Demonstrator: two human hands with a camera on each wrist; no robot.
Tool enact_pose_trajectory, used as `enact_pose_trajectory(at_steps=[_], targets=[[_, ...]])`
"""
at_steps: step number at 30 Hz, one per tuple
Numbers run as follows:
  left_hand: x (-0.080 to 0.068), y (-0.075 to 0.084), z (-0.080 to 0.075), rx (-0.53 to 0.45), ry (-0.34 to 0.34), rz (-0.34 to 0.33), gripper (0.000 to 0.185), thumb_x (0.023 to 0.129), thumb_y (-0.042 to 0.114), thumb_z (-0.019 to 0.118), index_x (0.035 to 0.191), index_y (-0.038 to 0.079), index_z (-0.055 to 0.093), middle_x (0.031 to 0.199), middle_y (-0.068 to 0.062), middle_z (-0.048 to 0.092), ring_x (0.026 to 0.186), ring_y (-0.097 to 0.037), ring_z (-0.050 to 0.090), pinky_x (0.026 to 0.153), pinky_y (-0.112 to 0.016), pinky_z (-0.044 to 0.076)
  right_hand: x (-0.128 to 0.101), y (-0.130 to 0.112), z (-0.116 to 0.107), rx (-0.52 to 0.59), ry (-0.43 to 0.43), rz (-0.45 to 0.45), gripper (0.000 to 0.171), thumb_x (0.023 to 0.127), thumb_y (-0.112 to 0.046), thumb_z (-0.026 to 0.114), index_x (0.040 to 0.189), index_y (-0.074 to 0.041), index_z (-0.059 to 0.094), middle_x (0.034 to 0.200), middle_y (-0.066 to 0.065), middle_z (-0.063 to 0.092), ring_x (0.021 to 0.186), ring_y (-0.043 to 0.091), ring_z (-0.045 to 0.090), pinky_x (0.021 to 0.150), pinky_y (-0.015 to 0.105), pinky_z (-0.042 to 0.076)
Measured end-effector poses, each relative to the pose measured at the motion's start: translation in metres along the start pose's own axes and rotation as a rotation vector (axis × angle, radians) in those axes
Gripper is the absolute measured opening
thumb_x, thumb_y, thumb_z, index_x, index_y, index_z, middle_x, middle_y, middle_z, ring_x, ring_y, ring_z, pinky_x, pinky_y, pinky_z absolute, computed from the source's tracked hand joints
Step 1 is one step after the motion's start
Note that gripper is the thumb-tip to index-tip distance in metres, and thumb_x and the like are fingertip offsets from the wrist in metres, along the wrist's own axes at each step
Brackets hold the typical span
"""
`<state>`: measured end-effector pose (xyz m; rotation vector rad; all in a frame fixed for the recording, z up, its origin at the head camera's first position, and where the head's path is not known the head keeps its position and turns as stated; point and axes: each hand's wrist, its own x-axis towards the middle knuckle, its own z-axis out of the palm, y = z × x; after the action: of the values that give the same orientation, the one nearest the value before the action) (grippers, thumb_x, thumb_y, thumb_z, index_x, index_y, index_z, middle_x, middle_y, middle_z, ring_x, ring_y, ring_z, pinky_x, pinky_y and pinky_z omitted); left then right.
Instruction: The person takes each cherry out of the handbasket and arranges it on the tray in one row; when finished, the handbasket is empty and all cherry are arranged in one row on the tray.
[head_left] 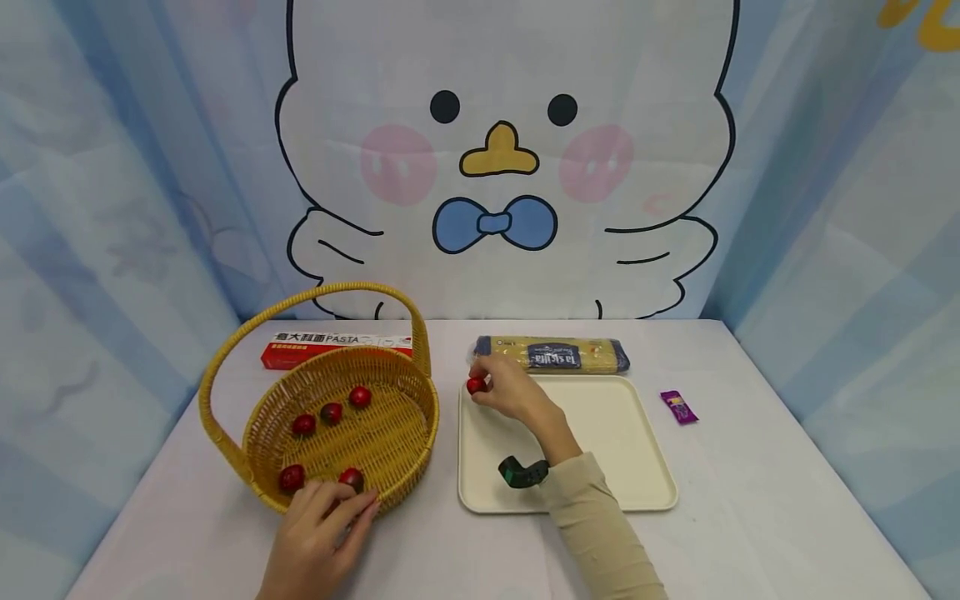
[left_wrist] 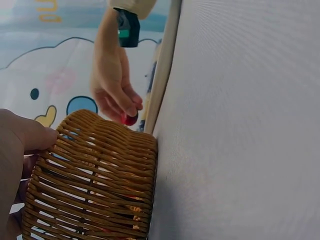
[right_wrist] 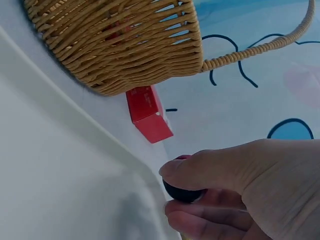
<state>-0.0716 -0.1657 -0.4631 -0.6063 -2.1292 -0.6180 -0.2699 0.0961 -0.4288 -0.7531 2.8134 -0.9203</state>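
Note:
My right hand (head_left: 513, 390) pinches a small round red fruit (head_left: 476, 385) between thumb and fingertips, over the far left corner of a cream tray (head_left: 570, 492). In the right wrist view the underside of this fruit (right_wrist: 184, 192) looks almost black. My left hand (head_left: 318, 533) grips the near rim of a yellow wicker basket (head_left: 416, 417), its thumb (left_wrist: 37, 135) outside the weave and the fingers over the inner side. Inside the basket lie several similar red fruits (head_left: 303, 425), one of them right beside the left fingers.
Behind the basket lies a red and white pasta box (head_left: 288, 357). A clear pack of spaghetti (head_left: 592, 356) stretches along the tray's far edge. To the right of the tray is a small purple packet (head_left: 678, 407). The basket's tall handle (head_left: 217, 375) arches up at the left.

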Motion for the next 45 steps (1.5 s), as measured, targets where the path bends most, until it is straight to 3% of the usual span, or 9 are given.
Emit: enact_pose_trajectory(at_steps=[4,10,19,38,45], targets=[[-0.002,0.0,-0.001,0.003,-0.008,-0.012,0.048,0.104,0.042,0.05,0.087,0.009,0.08,0.08,0.003,0.061,0.074,-0.014,0.049,0.07,-0.024,0.035,0.002,0.003,0.006,-0.044,0.012,0.03,0.025,0.086,-0.009,0.078,0.107,-0.004,0.067,0.105,0.011,0.065,0.092,0.02,0.061,0.08,0.034,0.054],[-0.003,0.0,-0.002,-0.006,-0.003,-0.011,0.046,0.104,0.04,0.051,0.088,0.009,0.081,0.08,0.003,0.062,0.074,-0.013,0.049,0.07,-0.024,0.035,0.003,0.006,0.014,-0.014,0.009,0.082,0.025,0.087,-0.011,0.078,0.107,-0.004,0.065,0.105,0.011,0.066,0.09,0.02,0.06,0.082,0.037,0.053],[-0.003,-0.002,-0.002,-0.01,0.012,-0.002,0.045,0.104,0.039,0.051,0.088,0.009,0.081,0.08,0.003,0.062,0.074,-0.013,0.049,0.071,-0.024,0.035,0.007,0.012,0.021,-0.034,-0.005,0.067,0.021,0.086,-0.014,0.077,0.101,-0.006,0.066,0.097,0.005,0.068,0.082,0.016,0.057,0.076,0.032,0.05],[-0.003,-0.001,-0.003,-0.018,0.008,-0.004,0.045,0.105,0.039,0.051,0.088,0.008,0.081,0.081,0.003,0.063,0.074,-0.013,0.049,0.071,-0.024,0.036,0.002,0.005,0.007,-0.012,0.012,0.107,0.043,0.084,-0.021,0.082,0.119,-0.003,0.064,0.113,0.013,0.067,0.101,0.026,0.063,0.089,0.041,0.054],[-0.004,-0.001,-0.003,-0.014,0.003,-0.003,0.045,0.105,0.039,0.05,0.089,0.009,0.081,0.082,0.003,0.063,0.075,-0.013,0.049,0.071,-0.025,0.036,-0.002,-0.005,-0.003,0.027,0.056,0.071,0.041,0.089,-0.021,0.078,0.121,0.0,0.063,0.113,0.015,0.066,0.097,0.026,0.063,0.085,0.04,0.054]])
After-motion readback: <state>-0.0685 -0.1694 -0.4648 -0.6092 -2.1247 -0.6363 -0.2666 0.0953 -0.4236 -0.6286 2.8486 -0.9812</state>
